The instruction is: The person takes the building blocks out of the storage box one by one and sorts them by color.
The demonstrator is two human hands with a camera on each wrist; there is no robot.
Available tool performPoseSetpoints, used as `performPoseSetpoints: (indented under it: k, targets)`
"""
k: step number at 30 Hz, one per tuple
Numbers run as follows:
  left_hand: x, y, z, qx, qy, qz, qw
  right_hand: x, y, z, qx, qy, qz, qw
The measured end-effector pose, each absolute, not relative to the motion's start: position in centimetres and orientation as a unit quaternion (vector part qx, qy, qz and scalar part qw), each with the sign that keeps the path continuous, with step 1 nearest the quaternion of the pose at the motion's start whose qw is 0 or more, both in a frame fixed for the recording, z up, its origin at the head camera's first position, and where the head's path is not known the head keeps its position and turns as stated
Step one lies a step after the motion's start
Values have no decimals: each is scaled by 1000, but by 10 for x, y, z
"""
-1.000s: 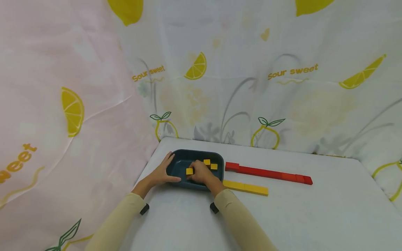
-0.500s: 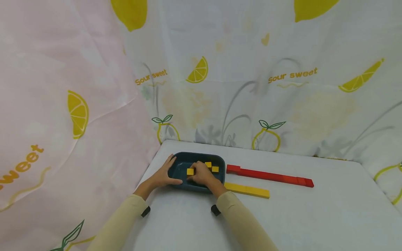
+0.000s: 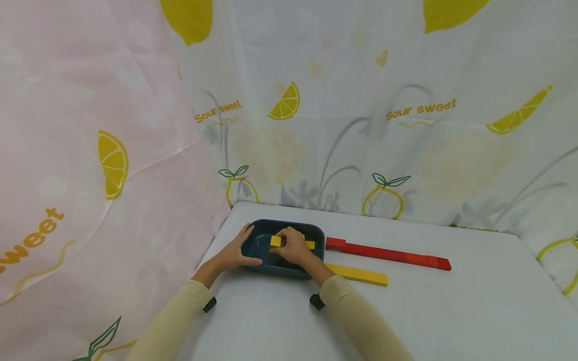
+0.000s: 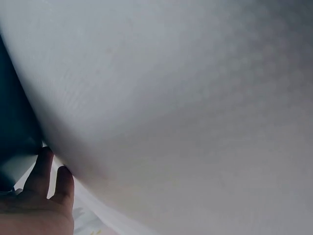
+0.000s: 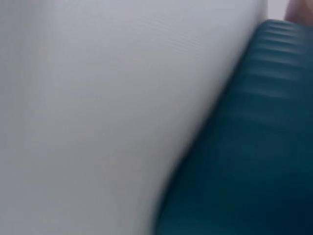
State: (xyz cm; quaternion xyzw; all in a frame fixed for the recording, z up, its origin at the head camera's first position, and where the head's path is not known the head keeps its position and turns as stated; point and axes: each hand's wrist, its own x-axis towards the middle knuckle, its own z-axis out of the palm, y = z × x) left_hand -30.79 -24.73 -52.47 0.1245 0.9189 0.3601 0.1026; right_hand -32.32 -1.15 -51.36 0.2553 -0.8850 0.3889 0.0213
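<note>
A dark teal tray stands on the white table. My left hand rests on its left end, fingers and thumb spread along the rim. The left wrist view shows two extended fingers against the tray's outer wall. Inside the tray area, my right hand pinches a yellow block between thumb and fingers. More yellow blocks lie in the tray behind that hand, partly hidden by it. In the right wrist view the tray's ribbed outer wall fills the right side.
Right of the tray, a long row of red blocks lies on the white table. Nearer to me is a shorter row of yellow blocks, its left end beside the tray. A lemon-print cloth hangs behind and to the left.
The right hand has risen slightly and shifted a little right with the yellow block, now covering more of the other blocks. The left hand stays at the tray. The head view tilted up slightly earlier.
</note>
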Motion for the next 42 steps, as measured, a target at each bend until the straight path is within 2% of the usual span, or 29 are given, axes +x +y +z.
performPoseSetpoints:
  k: [9, 16, 21, 29, 37, 42]
  targets:
    - [-307, -249, -527, 137, 919, 357, 97, -307, 13, -474, 285, -866, 410, 27]
    - [-308, -251, -526, 148, 919, 354, 88, -279, 50, -454, 295, -869, 397, 1]
    - [-309, -251, -524, 147, 917, 360, 87, -267, 81, -452, 288, -863, 415, -21]
    - [-309, -247, -522, 150, 915, 363, 86, -255, 136, -455, 278, -870, 408, 5]
    - [-308, -250, -528, 145, 916, 366, 79, -247, 190, -462, 219, -897, 384, 22]
    - [-308, -253, -528, 151, 919, 355, 79, -240, 215, -469, 157, -912, 379, 14]
